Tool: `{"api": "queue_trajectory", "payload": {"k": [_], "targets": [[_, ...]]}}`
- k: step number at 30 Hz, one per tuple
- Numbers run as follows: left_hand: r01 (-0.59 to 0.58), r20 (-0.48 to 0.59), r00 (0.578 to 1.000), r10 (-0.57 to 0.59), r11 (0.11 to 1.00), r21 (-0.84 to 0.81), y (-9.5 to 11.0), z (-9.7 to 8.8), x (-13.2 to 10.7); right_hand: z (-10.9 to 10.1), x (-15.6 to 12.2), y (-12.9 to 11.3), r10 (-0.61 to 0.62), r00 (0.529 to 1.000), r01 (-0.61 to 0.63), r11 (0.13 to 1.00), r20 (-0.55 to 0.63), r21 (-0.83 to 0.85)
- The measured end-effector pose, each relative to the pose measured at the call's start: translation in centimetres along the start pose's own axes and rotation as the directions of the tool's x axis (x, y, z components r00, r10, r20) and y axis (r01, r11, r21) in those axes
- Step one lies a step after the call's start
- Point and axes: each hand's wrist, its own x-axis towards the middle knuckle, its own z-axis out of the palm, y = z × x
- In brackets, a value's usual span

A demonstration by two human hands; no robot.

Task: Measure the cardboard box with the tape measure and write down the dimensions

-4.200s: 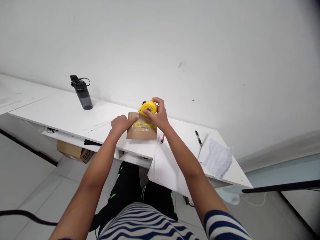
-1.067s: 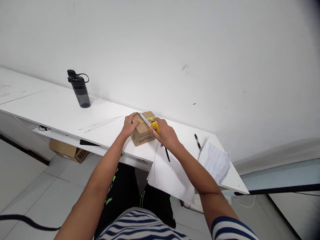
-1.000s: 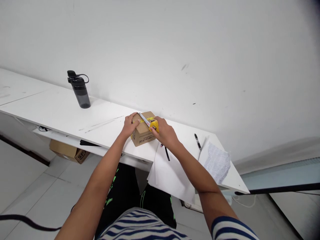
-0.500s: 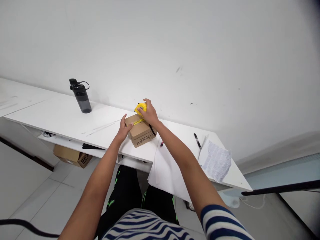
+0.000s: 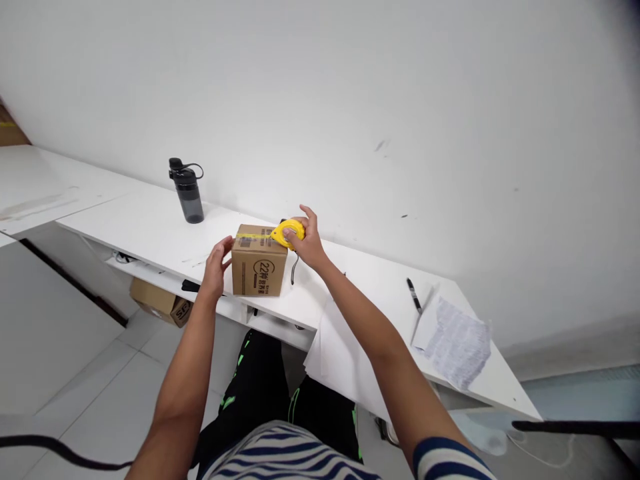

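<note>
your right hand (image 5: 309, 241): grip closed round tape measure (image 5: 289, 232) | your left hand (image 5: 215, 270): grip half-open, holding nothing, contact unclear, beside box (image 5: 257, 263) | box on counter (image 5: 133, 212)

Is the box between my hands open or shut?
Shut, it seems: the box has a flat top with no raised flap showing, and yellow tape runs across it.
</note>
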Motion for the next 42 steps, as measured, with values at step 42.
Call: {"api": "queue_trajectory", "payload": {"k": [42], "targets": [[-0.086,-0.030,0.995,0.095,0.970,0.227,1.5,3.8,0.1,-8.3,-1.3,-2.3,0.109,0.915,0.031,0.941,0.388,-0.338]]}}
